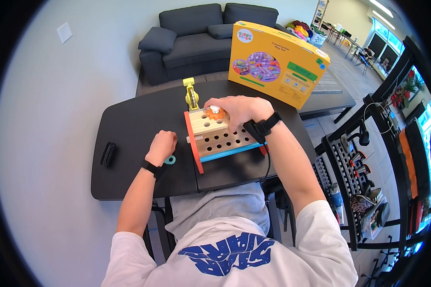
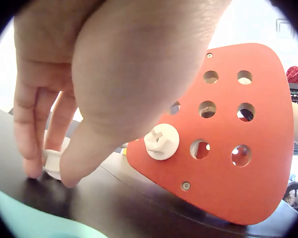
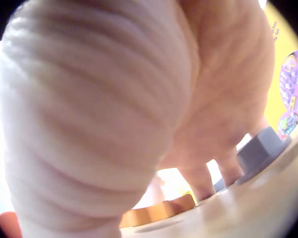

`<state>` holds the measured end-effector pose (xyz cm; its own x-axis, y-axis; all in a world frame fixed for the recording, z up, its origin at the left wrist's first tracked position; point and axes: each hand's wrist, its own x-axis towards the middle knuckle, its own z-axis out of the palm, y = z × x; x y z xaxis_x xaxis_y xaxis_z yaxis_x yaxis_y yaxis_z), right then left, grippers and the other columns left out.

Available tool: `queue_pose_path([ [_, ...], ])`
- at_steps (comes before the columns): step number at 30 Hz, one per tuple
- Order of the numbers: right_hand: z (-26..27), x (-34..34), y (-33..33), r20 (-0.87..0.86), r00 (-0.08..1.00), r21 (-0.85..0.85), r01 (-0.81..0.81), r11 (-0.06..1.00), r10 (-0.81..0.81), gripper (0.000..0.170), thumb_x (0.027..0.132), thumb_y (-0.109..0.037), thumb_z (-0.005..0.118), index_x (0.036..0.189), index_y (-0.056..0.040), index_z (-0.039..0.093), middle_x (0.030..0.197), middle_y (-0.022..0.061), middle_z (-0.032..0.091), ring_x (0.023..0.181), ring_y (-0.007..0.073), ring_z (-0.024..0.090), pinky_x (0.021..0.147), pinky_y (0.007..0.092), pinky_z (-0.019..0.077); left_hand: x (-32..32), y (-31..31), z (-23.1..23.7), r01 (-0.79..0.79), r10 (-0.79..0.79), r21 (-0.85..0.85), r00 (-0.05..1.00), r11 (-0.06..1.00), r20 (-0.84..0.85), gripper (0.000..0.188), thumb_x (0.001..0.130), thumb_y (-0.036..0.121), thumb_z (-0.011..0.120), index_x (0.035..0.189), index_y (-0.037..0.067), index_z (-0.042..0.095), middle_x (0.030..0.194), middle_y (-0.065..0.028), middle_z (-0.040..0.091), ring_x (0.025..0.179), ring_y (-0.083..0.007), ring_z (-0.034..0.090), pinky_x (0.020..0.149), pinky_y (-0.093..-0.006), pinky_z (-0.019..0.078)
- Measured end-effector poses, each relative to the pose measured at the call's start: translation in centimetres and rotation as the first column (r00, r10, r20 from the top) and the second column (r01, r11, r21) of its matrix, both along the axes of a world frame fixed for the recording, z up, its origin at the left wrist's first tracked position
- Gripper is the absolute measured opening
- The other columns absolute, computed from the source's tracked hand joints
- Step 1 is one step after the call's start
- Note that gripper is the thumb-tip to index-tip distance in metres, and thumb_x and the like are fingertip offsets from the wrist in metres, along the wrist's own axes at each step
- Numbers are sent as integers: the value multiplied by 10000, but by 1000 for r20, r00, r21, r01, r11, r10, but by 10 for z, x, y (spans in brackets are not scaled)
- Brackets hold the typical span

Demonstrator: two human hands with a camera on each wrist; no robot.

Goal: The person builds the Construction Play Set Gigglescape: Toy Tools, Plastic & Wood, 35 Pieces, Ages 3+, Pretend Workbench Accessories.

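Observation:
A wooden toy workbench point(image 1: 225, 139) with red side panels point(image 2: 223, 124) stands on the black table. My right hand point(image 1: 242, 111) grips its top board, thumb on the near side and fingers reaching over the far side. Beside that hand an orange gear point(image 1: 215, 113) sits under a white bolt head point(image 1: 215, 109). A grey hexagonal bolt head point(image 3: 263, 151) is by its fingers. Left of the bench, my left hand point(image 1: 163, 144) pinches a small white plastic piece point(image 2: 52, 163) low over the table. Another white bolt point(image 2: 162, 142) is in the red panel, and a teal piece point(image 1: 170, 160) lies under the left wrist.
A lime-green toy piece point(image 1: 190, 94) stands behind the bench. The yellow play set box point(image 1: 277, 62) is upright at the back right. A folded black item point(image 1: 107, 154) lies at the table's left. Shelving point(image 1: 349, 167) stands to the right, a sofa point(image 1: 196, 45) beyond the table.

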<state>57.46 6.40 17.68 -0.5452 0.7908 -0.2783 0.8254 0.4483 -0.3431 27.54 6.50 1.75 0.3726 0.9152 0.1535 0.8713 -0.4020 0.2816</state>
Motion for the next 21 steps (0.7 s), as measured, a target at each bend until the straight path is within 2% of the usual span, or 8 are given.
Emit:
queue_pose_path([
  [5,-20,7,15,-54,997,-2,-46,999,46,955,600,-86,815,1474,-229,455,1316,149,609,1221,366,590,1028,441,497,9,-11,24,-11,0,108,995,994,101,161,892,119,705,967,-18,743,867,-214,735,804,-366,726,752,-422,581],
  [7,-23,10,14,-92,993,26,-76,997,78,955,606,-103,811,1486,-215,456,1317,154,611,1238,360,580,1041,435,488,14,-19,41,-72,71,-15,896,997,438,166,912,144,707,973,-3,752,800,-197,725,769,-312,732,745,-364,586],
  [8,-25,11,13,-137,985,91,-93,991,105,916,641,-156,829,1483,-182,472,1332,158,606,1262,347,567,1051,430,479,13,-18,44,-90,92,-29,857,996,507,162,910,133,733,994,-6,744,801,-138,742,746,-216,733,723,-304,574],
  [10,-30,9,11,-179,974,155,-110,982,137,884,675,-209,847,1481,-150,487,1348,162,602,1286,333,555,1062,424,469,13,-22,56,-64,63,-21,776,998,628,150,907,107,735,1008,-4,740,840,-113,751,770,-186,732,727,-297,574],
  [12,-38,3,9,-477,839,336,-100,936,261,714,785,-347,835,1403,-103,573,1320,157,630,1245,340,593,1024,443,491,12,-23,65,12,16,-28,599,1000,800,144,891,51,749,1024,1,727,1009,-66,736,847,-129,712,750,-273,570],
  [17,-31,-32,-14,-693,658,392,-1,920,296,432,953,-313,708,1234,13,665,1117,171,731,1034,285,710,913,379,554,29,-39,91,112,-168,128,537,985,826,107,898,28,749,988,-12,706,1193,-77,598,975,-115,638,813,-248,536],
  [19,-26,-40,-24,-760,645,147,51,988,80,367,985,-247,687,1233,22,667,1107,149,737,1011,224,711,918,343,543,36,-43,94,143,-288,251,548,957,785,113,889,32,763,982,-5,710,1185,-66,578,916,-113,618,798,-248,525],
  [21,-32,-44,-30,-806,589,98,38,994,57,326,1008,-184,662,1254,30,656,1092,122,742,997,176,712,904,315,550,43,-45,96,145,-289,251,550,957,783,123,870,22,779,971,-1,713,1177,-61,562,873,-115,596,792,-255,519],
])
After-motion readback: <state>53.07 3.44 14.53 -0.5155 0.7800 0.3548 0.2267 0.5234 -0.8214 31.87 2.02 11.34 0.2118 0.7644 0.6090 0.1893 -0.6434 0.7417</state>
